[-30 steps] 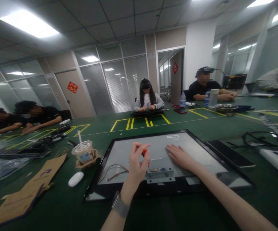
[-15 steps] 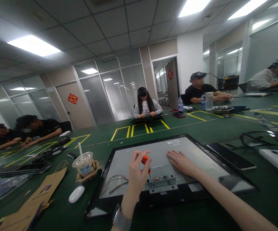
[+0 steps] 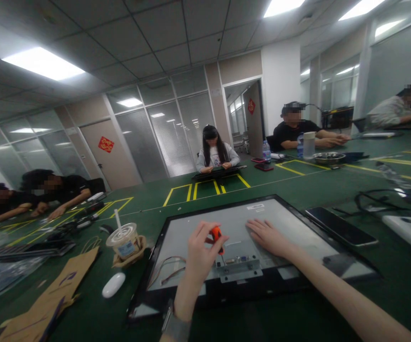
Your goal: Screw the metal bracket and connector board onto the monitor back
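- Our left hand (image 3: 201,247) pinches an orange-and-black screwdriver (image 3: 217,233) by its handle, thumb on one side and curled fingers on the other.
- The screwdriver stands roughly upright over the left end of a metal bracket (image 3: 241,271), its thin shaft pointing down; we cannot tell whether the tip touches a screw.
- Our right hand (image 3: 267,237) lies palm down, its fingers stretched out and slightly apart, on the grey back of a flat panel (image 3: 291,219).
- The panel rests on the green bench (image 3: 148,192) right in front of us, its black border showing all round; the bracket sits near its closer edge, with a row of ports behind the upright lip.
- To the left of our left hand, a thin cable (image 3: 173,275) lies loosely on the panel.
- We wear a watch (image 3: 177,327) on our left wrist.
- Just beyond the panel's right edge we see a dark phone (image 3: 340,227), then a white device (image 3: 410,235).
- Left of the panel stand a lidded cup (image 3: 124,240) with a straw in a cardboard holder (image 3: 138,254), a smooth white oval object (image 3: 113,285) and a flattened paper bag (image 3: 53,294).
- Across from us, a seated person (image 3: 216,154) has both hands at a dark panel.
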Motion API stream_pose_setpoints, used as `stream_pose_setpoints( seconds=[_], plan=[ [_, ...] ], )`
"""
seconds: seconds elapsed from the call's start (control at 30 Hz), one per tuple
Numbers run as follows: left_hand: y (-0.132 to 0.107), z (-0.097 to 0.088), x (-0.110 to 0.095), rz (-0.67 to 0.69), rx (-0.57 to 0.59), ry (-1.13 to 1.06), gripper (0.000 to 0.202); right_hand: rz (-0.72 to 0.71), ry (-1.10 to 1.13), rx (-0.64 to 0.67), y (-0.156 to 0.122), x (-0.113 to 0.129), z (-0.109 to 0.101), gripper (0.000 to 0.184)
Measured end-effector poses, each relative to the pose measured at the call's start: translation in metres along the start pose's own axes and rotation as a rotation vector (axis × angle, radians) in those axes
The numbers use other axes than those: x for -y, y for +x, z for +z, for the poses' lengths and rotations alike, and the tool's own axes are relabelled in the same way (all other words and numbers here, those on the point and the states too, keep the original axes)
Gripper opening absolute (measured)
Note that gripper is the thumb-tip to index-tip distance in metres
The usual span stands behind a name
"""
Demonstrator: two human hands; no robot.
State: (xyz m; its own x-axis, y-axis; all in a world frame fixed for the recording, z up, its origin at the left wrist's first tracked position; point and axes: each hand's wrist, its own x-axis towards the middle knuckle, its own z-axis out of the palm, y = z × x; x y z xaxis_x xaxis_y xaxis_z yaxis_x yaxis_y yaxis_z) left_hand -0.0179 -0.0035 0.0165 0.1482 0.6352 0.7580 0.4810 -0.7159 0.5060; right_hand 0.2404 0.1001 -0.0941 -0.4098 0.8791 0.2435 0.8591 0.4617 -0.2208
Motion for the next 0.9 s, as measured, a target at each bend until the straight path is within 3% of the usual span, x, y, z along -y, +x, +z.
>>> stream_pose_setpoints(
  seconds=[0.23,0.37,0.5,0.6,0.73,0.9],
  plan=[
    [-0.002,-0.003,-0.005,-0.093,0.245,-0.087,0.034,0.007,-0.014,0.011,0.0,0.001,-0.001,0.052],
    [-0.001,0.001,0.003,-0.179,0.149,-0.078,0.031,0.001,-0.011,0.012,-0.001,0.001,-0.003,0.052],
    [-0.001,0.002,0.007,-0.163,0.094,-0.027,0.027,-0.002,-0.008,0.01,-0.001,0.001,-0.002,0.051],
    [-0.001,0.0,0.005,-0.125,0.154,-0.011,0.03,-0.001,-0.008,0.009,-0.001,0.0,-0.001,0.051],
    [-0.001,-0.003,0.001,-0.082,0.258,-0.03,0.05,0.002,-0.013,0.012,-0.001,-0.001,-0.001,0.051],
    [-0.002,-0.004,0.004,-0.205,0.304,-0.194,0.049,0.002,-0.016,0.026,-0.002,0.0,-0.003,0.051]
  ],
)
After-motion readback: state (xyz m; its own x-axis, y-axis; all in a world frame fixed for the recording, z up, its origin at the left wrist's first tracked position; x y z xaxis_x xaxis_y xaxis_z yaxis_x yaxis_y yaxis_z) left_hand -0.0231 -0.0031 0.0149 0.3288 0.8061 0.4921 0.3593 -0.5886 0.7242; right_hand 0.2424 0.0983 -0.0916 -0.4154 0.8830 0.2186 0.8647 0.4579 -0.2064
